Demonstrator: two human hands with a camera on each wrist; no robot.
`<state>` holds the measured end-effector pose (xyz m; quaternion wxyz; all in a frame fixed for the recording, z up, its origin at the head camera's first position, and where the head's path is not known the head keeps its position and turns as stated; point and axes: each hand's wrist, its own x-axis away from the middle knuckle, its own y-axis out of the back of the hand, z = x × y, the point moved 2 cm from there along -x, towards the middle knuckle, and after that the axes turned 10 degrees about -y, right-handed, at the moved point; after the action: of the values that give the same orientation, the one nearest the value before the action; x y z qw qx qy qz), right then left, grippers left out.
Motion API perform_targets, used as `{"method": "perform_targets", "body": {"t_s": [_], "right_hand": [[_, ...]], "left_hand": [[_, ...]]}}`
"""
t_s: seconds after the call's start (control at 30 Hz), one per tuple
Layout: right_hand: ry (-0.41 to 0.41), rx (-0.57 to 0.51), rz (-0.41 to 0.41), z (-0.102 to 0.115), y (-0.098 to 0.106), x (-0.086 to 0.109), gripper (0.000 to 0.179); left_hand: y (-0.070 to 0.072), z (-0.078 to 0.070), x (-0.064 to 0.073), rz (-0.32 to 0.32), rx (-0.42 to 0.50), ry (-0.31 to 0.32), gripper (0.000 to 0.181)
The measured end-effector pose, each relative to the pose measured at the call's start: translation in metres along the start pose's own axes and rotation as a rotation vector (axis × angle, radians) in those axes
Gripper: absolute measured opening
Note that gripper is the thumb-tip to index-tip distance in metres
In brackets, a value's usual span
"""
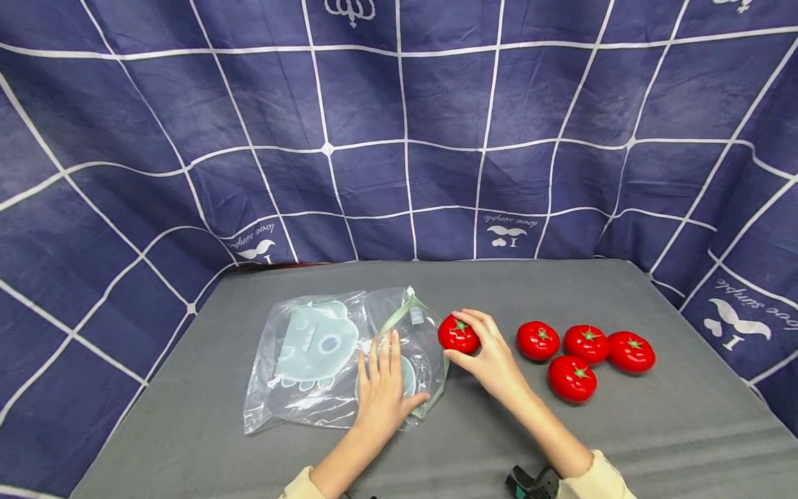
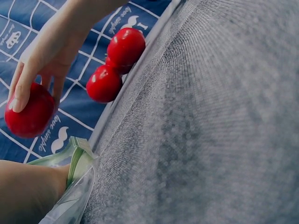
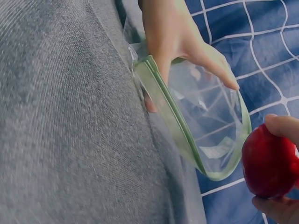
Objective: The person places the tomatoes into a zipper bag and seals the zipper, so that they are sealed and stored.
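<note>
A clear plastic zip bag (image 1: 264, 388) with a pale blue-green cartoon print lies flat on the left of the table, its green-edged mouth facing right. My left hand (image 1: 380, 391) is at that mouth, fingers straight and thumb spread apart. In the right wrist view the green rim (image 3: 184, 128) gapes in a loop, with the left hand (image 3: 170, 35) spread across its far side. Just right of the mouth, my right hand (image 1: 492, 357) grips a shiny red tomato (image 1: 457, 336) between thumb and fingers. The tomato (image 3: 266, 161) sits outside the rim.
Several more red tomatoes (image 1: 573, 379) with green tops stand grouped to the right of my right hand on the grey tabletop (image 1: 486, 454). Behind the table hangs a blue curtain (image 1: 449, 173) with white grid lines. A black device (image 1: 533, 483) shows by the right sleeve.
</note>
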<state>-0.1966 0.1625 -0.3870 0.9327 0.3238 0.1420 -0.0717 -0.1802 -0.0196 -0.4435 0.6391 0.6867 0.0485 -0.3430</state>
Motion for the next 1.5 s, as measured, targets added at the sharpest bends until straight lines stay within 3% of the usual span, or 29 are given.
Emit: {"method": "perform_targets", "body": {"t_s": [0.37,0.73,1.03,1.5], "right_hand": [[-0.009,0.016,0.022,0.000,-0.009,-0.007,0.058],[-0.022,0.000,0.023,-0.006,-0.026,-0.007,0.058],[-0.061,-0.074,0.016,-0.009,-0.045,-0.008,0.055],[-0.123,-0.081,-0.004,-0.010,-0.058,-0.013,0.059]], "left_hand": [[-0.001,-0.002,-0.005,-0.014,-0.006,-0.004,0.125],[0.000,-0.001,0.000,0.027,0.022,0.012,0.125],[-0.001,-0.001,0.003,0.030,0.034,0.011,0.126],[-0.001,0.001,0.000,-0.022,-0.027,-0.023,0.125]]}}
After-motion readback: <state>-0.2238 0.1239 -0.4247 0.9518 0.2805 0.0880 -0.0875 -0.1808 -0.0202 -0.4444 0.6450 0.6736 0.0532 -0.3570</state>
